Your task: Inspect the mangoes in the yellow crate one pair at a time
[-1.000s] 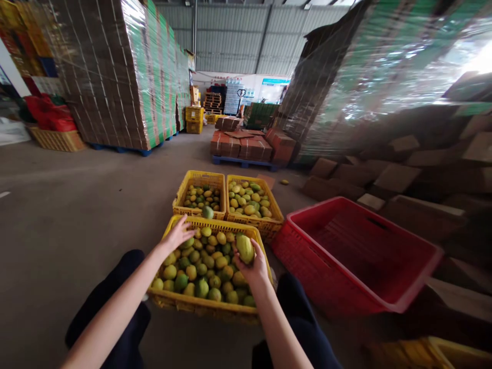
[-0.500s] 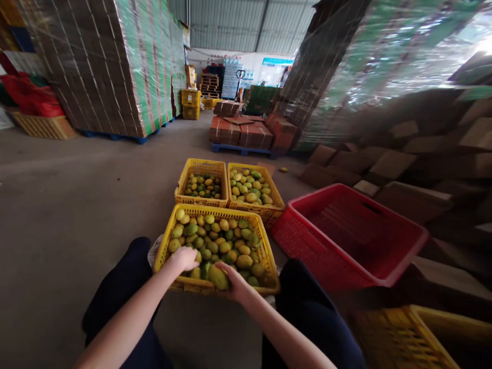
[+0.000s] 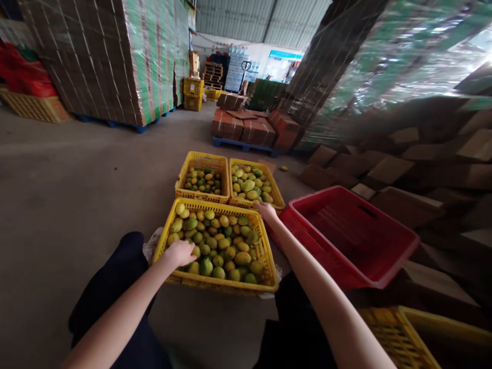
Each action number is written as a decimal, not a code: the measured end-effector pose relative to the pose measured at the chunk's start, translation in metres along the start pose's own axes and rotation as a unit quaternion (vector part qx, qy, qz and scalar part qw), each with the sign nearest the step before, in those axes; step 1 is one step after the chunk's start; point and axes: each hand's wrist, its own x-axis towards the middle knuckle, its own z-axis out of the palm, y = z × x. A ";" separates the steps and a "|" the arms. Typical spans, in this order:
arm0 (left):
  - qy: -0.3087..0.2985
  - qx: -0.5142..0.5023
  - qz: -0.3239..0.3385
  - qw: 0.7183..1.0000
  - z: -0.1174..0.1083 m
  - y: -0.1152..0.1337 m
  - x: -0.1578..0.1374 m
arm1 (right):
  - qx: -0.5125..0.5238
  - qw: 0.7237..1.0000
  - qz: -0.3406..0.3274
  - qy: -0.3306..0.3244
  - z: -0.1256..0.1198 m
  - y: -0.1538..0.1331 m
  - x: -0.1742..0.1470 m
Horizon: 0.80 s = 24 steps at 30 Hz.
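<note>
A yellow crate (image 3: pixel 274 279) full of yellow-green lemons (image 3: pixel 219 243) stands between my knees. My left hand (image 3: pixel 180 253) is over its front left part, fingers curled down against a lemon (image 3: pixel 196 251); the undersides of the fingers are hidden. My right hand (image 3: pixel 266 210) reaches past the crate's far right corner, at the near edge of the back right yellow crate (image 3: pixel 277 189). Its fingers are stretched out and I see nothing in them. A large green-yellow lemon (image 3: pixel 248 185) lies on top of the fruit in that crate.
Another yellow crate (image 3: pixel 179 179) of smaller-looking lemons stands at the back left. A red crate (image 3: pixel 307 233) is on the right, another yellow crate (image 3: pixel 409 328) at lower right. Cardboard (image 3: pixel 388 169) is heaped beyond; wrapped pallet stacks (image 3: pixel 84 61) rise on both sides.
My right hand has moved from the front of the near crate, where it held a lemon, forward and right to the back right crate, and has let go. My left hand has hardly moved.
</note>
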 end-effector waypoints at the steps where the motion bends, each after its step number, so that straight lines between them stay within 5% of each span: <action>1: -0.003 0.001 0.000 1.000 0.000 -0.001 0.000 | -0.030 0.999 0.018 -0.024 0.009 0.011 -0.009; 6: 0.002 -0.010 0.001 1.000 0.003 -0.006 0.001 | -0.157 0.979 0.073 -0.105 0.057 0.070 -0.063; 10: 0.018 -0.029 -0.001 0.999 0.006 -0.008 0.004 | -0.244 0.961 0.059 -0.115 0.070 0.093 -0.073; 24: 0.070 -0.167 -0.031 0.983 0.007 -0.017 0.005 | -0.333 0.932 -0.036 -0.143 0.088 0.072 -0.040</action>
